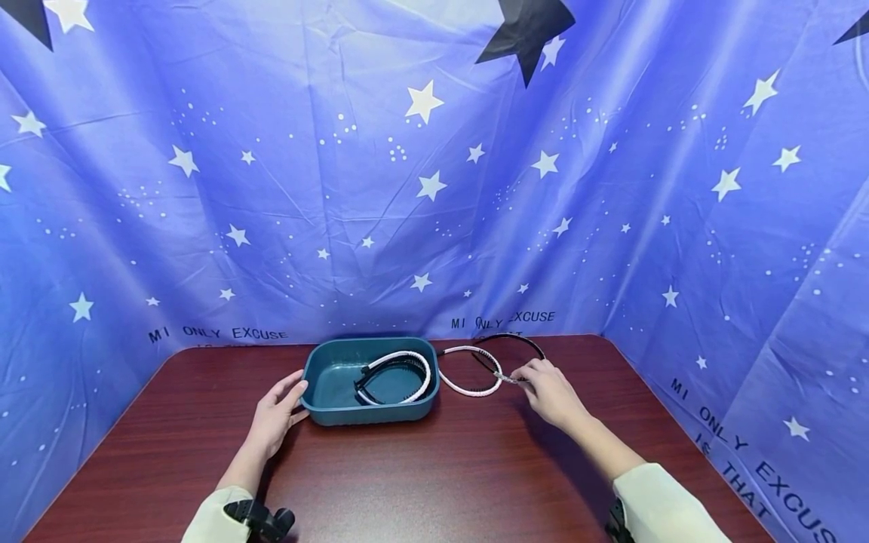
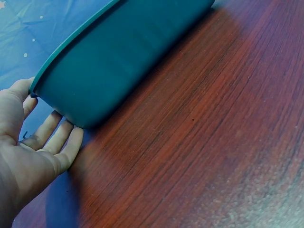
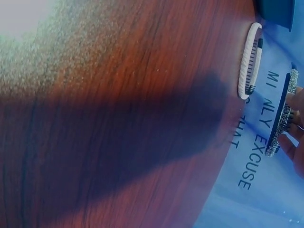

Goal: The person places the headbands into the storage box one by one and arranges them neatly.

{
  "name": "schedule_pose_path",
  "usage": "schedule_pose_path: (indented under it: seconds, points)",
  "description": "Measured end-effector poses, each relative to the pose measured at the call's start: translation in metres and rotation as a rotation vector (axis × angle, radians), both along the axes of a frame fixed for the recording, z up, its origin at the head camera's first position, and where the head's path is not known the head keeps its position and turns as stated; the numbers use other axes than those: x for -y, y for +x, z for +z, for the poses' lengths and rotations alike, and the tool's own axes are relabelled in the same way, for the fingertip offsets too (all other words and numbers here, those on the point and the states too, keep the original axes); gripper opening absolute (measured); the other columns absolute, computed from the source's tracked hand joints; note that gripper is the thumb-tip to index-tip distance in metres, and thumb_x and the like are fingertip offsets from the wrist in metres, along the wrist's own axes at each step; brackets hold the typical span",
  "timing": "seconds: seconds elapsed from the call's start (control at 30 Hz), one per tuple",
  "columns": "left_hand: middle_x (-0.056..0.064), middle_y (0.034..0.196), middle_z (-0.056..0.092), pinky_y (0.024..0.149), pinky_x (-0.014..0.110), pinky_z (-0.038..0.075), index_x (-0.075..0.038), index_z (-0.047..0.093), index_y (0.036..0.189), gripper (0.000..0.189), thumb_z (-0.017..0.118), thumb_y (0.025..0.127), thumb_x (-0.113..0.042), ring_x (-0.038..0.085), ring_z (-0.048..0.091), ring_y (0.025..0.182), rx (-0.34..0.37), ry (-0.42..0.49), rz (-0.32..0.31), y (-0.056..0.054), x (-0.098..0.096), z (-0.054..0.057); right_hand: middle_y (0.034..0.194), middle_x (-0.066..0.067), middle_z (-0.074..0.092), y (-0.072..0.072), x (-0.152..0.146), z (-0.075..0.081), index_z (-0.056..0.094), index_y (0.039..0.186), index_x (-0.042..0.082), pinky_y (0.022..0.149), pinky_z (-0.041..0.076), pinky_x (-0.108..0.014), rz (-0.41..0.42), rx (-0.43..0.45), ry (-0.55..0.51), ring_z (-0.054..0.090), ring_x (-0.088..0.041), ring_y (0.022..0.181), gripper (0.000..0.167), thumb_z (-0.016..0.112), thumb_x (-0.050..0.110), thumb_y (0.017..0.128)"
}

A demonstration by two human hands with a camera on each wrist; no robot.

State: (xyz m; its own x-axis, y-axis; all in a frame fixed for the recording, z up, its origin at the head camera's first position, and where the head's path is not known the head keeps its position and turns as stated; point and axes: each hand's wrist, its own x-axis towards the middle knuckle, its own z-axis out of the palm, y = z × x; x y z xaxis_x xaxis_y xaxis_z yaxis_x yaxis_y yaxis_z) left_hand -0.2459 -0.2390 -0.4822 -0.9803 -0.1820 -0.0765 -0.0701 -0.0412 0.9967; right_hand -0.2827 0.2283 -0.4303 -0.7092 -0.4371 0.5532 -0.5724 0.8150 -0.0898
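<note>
At its left end, a dark teal plastic basin (image 1: pixel 339 415) is touched by my left hand (image 1: pixel 274 415). In the left wrist view, those fingers (image 2: pixel 59 137) rest against the basin's outer wall, fairly straight. My right hand (image 1: pixel 550 392) pinches a black headband (image 1: pixel 523 337) with a glittery silver surface, held up above the table. The right wrist view shows its sparkling side (image 3: pixel 286 114) between thumb and fingers, which are partly cut off by the frame edge. Beside the basin lies a white headband (image 1: pixel 475 393) with dark comb teeth. Inside the basin are another white headband (image 1: pixel 424 366) and something black and toothed.
The dark red wood-grain table (image 1: pixel 421 483) has its back edge close behind the basin. A blue star-printed cloth (image 1: pixel 380 211) hangs around the back and sides. The right arm casts a broad shadow on the tabletop.
</note>
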Motion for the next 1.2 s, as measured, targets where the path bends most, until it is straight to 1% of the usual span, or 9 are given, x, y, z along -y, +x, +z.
schedule_pose_path:
  seconds: [0.57, 0.8, 1.2]
  points:
    - [0.011, 0.142, 0.036, 0.082, 0.022, 0.054, -0.011, 0.035, 0.143, 0.060, 0.053, 0.094, -0.041, 0.004, 0.059, 0.099, 0.003, -0.004, 0.008, 0.001, -0.002, 0.002, 0.084, 0.001, 0.062, 0.001, 0.009, -0.002, 0.069, 0.086, 0.015, 0.069, 0.046, -0.038, 0.049, -0.053, 0.010, 0.055, -0.021, 0.081, 0.019, 0.073, 0.001, 0.074]
    - [0.011, 0.141, 0.036, 0.081, 0.022, 0.054, -0.011, 0.035, 0.143, 0.059, 0.053, 0.094, -0.040, 0.005, 0.059, 0.101, -0.001, -0.004, 0.009, 0.001, -0.002, 0.002, 0.083, 0.002, 0.062, 0.001, 0.009, -0.004, 0.069, 0.086, 0.014, 0.068, 0.045, -0.037, 0.055, -0.074, 0.004, 0.055, -0.020, 0.081, 0.019, 0.073, 0.001, 0.074]
    - [0.010, 0.141, 0.036, 0.080, 0.022, 0.054, -0.011, 0.035, 0.143, 0.059, 0.053, 0.094, -0.040, 0.004, 0.060, 0.099, 0.005, 0.005, 0.010, 0.002, -0.002, 0.003, 0.083, 0.002, 0.061, 0.002, 0.013, -0.001, 0.069, 0.086, 0.014, 0.068, 0.046, -0.038, 0.055, -0.066, 0.006, 0.056, -0.021, 0.081, 0.018, 0.073, 0.001, 0.074]
